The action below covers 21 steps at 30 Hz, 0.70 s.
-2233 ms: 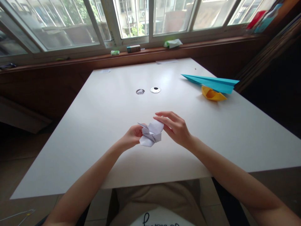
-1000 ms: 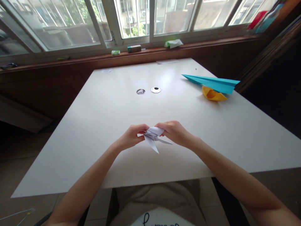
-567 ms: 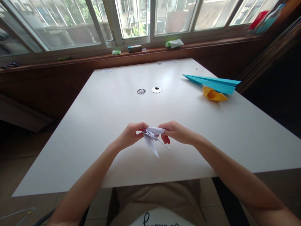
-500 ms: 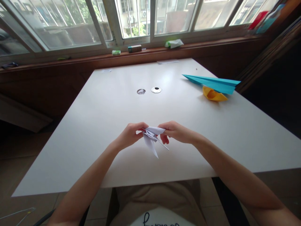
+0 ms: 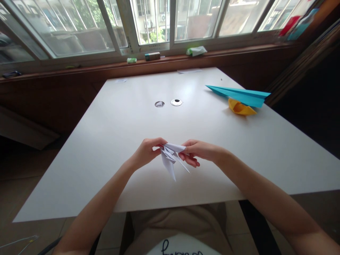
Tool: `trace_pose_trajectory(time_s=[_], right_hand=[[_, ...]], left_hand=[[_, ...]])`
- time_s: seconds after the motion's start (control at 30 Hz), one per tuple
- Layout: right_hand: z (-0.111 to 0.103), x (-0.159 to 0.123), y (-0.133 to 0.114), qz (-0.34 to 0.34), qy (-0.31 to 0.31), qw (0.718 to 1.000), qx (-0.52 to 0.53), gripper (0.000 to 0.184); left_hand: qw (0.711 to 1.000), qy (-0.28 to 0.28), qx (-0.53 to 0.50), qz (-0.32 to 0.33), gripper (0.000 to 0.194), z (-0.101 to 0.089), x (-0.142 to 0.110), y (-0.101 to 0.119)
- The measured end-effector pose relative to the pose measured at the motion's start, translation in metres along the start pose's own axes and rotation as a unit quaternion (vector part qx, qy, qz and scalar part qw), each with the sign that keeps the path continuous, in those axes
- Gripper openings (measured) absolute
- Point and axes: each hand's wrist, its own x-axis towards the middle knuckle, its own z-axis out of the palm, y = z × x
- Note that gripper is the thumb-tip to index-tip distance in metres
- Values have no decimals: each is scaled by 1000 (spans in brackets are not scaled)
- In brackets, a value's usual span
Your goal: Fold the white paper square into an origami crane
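Observation:
A folded white paper piece (image 5: pixel 168 159), with several pointed flaps like an origami crane, is held up between my two hands over the near part of the table. My left hand (image 5: pixel 147 151) pinches its upper left side between thumb and fingers. On the other side, my right hand (image 5: pixel 200 151) grips the flap that sticks out to the right, with thumb and index finger on it and the lower fingers loosely curled. Two thin points of the paper hang down toward the table's front edge. The fingertips behind the paper are partly hidden.
On the white table (image 5: pixel 106 127), a blue paper plane (image 5: pixel 239 95) and a yellow paper boat (image 5: pixel 241 108) lie at the right. Two round cable holes (image 5: pixel 176 102) sit in the tabletop. Tissue packs (image 5: pixel 196 51) and a small box (image 5: pixel 152 56) rest on the windowsill.
My right hand has shifted slightly, its lower fingers now more extended. The hanging points of the white paper have dipped a little lower. My left hand keeps its grip.

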Motion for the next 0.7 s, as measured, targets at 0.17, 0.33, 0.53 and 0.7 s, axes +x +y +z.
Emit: trace_pose_trajectory(time_s=[0.17, 0.33, 0.53, 0.7], right_hand=[[-3, 7, 18, -25, -125, 977, 171, 30], [1, 12, 27, -61, -220, 937, 266, 36], [8, 12, 26, -62, -262, 921, 282, 40], [8, 9, 21, -28, -248, 927, 278, 41]], left_hand=[[998, 16, -64, -14, 10, 1, 0, 3], [989, 41, -136, -44, 9, 3, 0, 4], [993, 32, -114, -12, 9, -4, 0, 10], [994, 18, -105, -2, 10, -6, -1, 13]])
